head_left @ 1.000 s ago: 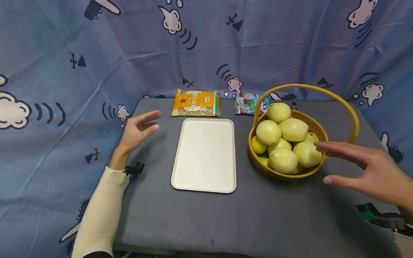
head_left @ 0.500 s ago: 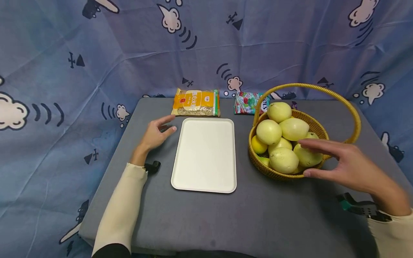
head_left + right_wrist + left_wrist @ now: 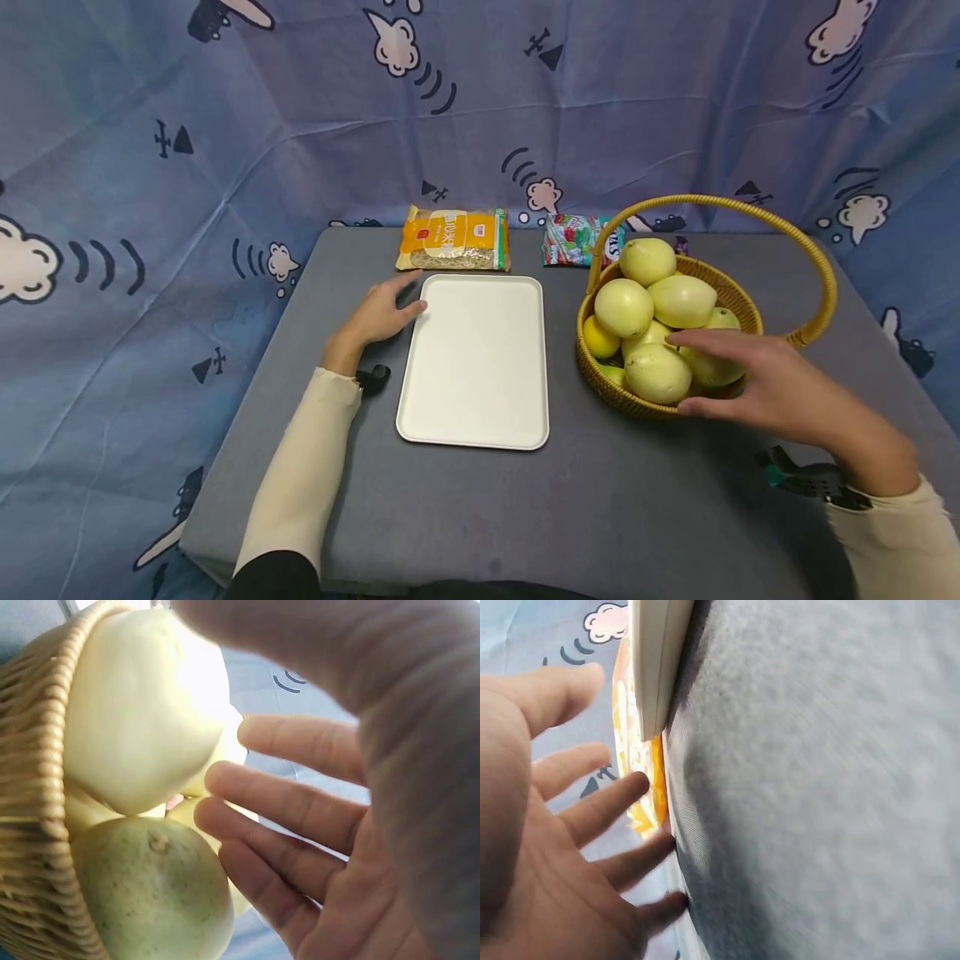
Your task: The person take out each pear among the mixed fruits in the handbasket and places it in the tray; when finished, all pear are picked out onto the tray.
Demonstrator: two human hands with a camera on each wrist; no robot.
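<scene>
My left hand (image 3: 377, 318) is beside the upper left edge of a white rectangular tray (image 3: 474, 358), fingers spread and holding nothing. In the left wrist view its fingers (image 3: 604, 814) are apart, with the tray's edge just beyond them. My right hand (image 3: 776, 385) reaches over the front right rim of a woven basket (image 3: 626, 402) with a tall handle. The basket is heaped with pale yellow-green round fruits (image 3: 624, 308). In the right wrist view, the right fingers (image 3: 285, 791) are extended beside a speckled green fruit (image 3: 157, 889), with no grip around it.
An orange bag of grain (image 3: 455, 240) lies behind the tray. Farther right, behind the basket, is a green and red snack packet (image 3: 573, 239). The basket's handle (image 3: 708, 200) arches above the fruit. A patterned blue cloth (image 3: 450, 125) hangs behind the grey table (image 3: 480, 517).
My left hand has moved right and slightly down to the tray's edge. My right hand has moved left, from beside the basket to over its fruit.
</scene>
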